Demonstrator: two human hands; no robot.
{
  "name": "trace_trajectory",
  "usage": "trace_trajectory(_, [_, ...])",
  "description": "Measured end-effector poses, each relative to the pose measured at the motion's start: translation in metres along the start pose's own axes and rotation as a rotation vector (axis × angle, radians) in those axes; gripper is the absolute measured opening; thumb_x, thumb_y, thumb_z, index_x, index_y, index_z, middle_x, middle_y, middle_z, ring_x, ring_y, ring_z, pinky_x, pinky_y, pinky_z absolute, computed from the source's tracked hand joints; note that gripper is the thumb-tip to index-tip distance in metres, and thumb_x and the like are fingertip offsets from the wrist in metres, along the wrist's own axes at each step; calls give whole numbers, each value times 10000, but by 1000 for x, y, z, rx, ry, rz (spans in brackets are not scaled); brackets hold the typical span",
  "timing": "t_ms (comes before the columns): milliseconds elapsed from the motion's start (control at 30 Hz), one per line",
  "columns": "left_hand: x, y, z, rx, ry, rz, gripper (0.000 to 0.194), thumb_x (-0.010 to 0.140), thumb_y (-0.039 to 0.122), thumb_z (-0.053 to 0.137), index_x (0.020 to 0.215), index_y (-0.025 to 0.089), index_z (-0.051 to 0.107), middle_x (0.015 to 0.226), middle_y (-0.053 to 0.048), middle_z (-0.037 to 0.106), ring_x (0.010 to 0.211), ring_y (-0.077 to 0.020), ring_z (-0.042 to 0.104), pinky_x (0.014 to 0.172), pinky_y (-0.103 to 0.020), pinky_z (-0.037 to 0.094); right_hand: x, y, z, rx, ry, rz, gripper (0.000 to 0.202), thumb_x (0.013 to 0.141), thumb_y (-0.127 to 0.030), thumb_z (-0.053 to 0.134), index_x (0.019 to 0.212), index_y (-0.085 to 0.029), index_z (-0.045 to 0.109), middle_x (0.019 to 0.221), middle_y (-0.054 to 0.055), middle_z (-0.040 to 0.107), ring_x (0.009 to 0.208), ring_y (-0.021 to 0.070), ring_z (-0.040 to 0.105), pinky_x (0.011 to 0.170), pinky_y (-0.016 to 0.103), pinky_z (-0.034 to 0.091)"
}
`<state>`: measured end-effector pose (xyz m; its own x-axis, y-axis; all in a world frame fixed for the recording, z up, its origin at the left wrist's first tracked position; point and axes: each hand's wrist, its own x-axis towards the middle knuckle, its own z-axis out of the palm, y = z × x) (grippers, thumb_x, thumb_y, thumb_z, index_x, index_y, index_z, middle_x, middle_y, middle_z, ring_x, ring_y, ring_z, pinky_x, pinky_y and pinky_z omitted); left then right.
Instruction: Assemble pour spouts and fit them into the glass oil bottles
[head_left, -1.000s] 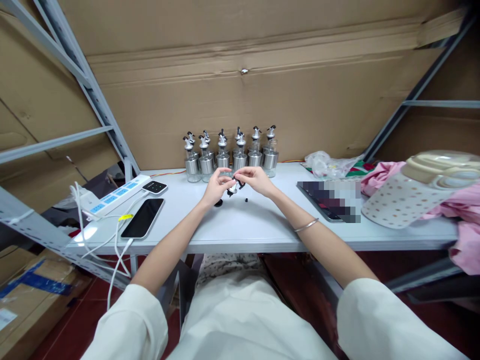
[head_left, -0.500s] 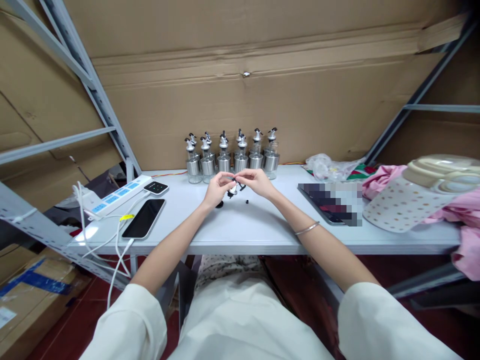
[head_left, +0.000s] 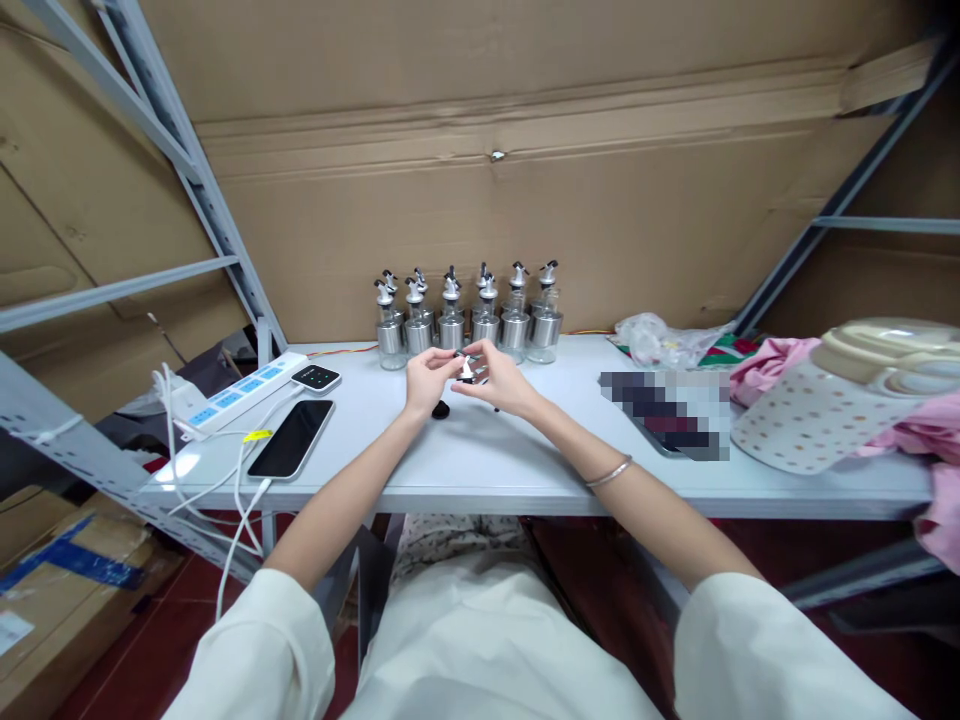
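Between my two hands is a small silver and black bottle pourer [head_left: 466,370], like those on the bottles behind. My left hand [head_left: 429,381] pinches it from the left near its top. The fingers and thumb of my right hand [head_left: 502,380] close round it from the right. My fingers cover part of the pourer. Just below my left hand a round black piece [head_left: 440,410] lies on the table. A tiny black part [head_left: 496,408] shows under my right hand, mostly hidden by it. Several glass bottles with steel sleeves [head_left: 486,328] and pourer tops stand in rows beyond my hands.
On the left of the white table [head_left: 480,455] are a power strip [head_left: 244,392], a small black device [head_left: 316,377], a phone [head_left: 292,438] and white cables. To the right lie a blurred-out dark device [head_left: 660,415], a plastic bag [head_left: 649,340] and a dotted container [head_left: 795,420]. Cardboard [head_left: 525,220] backs the table.
My right hand has turned and shifted slightly left, its fingers now wrapped more round the pourer. The pourer stands more upright. The view has moved a little.
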<state>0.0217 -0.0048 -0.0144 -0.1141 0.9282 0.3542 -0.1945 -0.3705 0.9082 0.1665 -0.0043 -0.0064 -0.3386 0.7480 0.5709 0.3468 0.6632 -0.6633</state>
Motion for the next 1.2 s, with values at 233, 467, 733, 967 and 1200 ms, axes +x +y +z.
trace_trajectory(233, [-1, -1, 4, -105, 92, -28, 346, 494, 353, 831, 710, 133, 675, 644, -19, 695, 603, -134, 651, 677, -295, 546, 0, 2, 13, -11, 59, 12, 439, 670, -386, 641, 926, -220, 325, 802, 29, 642, 648, 151, 595, 596, 272, 451])
trace_trajectory(467, [-2, -5, 4, -71, 51, 21, 330, 541, 375, 811, 718, 137, 666, 663, -28, 701, 620, -145, 659, 677, -305, 547, -1, 4, 8, -30, 48, 16, 444, 664, -440, 659, 842, -234, 309, 753, 12, 638, 648, 153, 599, 606, 271, 456])
trace_trajectory(733, [3, -1, 0, -56, 21, 95, 343, 585, 390, 797, 763, 145, 636, 718, -31, 707, 672, -145, 675, 738, -312, 552, 0, 4, 5, -37, 131, -83, 362, 714, -402, 678, 945, -208, 477, 956, 93, 674, 869, 226, 656, 729, 347, 511])
trace_trajectory(967, [7, 2, -4, -78, -65, -13, 386, 600, 445, 784, 725, 138, 587, 716, -35, 695, 693, -153, 687, 734, -308, 552, 0, 13, -2, -139, 80, -105, 366, 726, -352, 690, 1017, -205, 524, 947, 76, 683, 777, 200, 645, 736, 345, 518])
trace_trajectory(1200, [10, 7, -9, -49, -92, -106, 402, 611, 463, 776, 712, 147, 549, 728, -16, 671, 673, -150, 685, 638, -256, 533, 3, 20, -12, -248, 2, -260, 245, 782, -249, 609, 1020, -196, 593, 1067, 111, 670, 982, 248, 633, 874, 387, 497])
